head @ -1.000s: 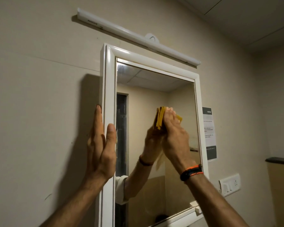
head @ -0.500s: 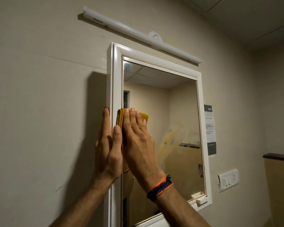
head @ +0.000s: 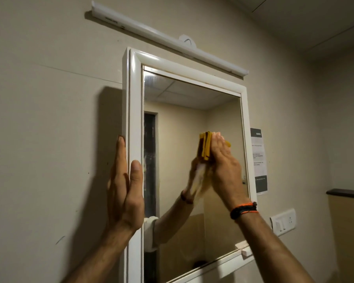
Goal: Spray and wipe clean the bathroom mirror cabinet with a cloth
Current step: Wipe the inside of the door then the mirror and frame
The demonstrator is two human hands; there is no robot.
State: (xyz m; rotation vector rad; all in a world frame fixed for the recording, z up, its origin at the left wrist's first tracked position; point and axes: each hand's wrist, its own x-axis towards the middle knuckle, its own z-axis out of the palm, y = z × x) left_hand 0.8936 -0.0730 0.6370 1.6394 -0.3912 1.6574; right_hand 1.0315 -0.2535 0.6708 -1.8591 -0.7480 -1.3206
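Note:
The mirror cabinet (head: 135,103) has a glossy white frame and hangs on a beige wall. My left hand (head: 125,186) lies flat along its left side, fingers on the outer edge and thumb on the frame front. My right hand (head: 225,170) presses a folded yellow cloth (head: 205,147) against the glass in the right half of the mirror, about mid-height. The hand and cloth are doubled by their reflection. No spray bottle is in view.
A white tube light (head: 168,37) is fixed above the cabinet. A printed notice (head: 259,160) hangs right of the frame, with a white switch plate (head: 282,221) below it. A dark ledge (head: 345,194) juts out at the far right.
My right hand has swept the cloth across the glass from the left edge, beside my left hand, to the right half. My left hand has stayed on the frame.

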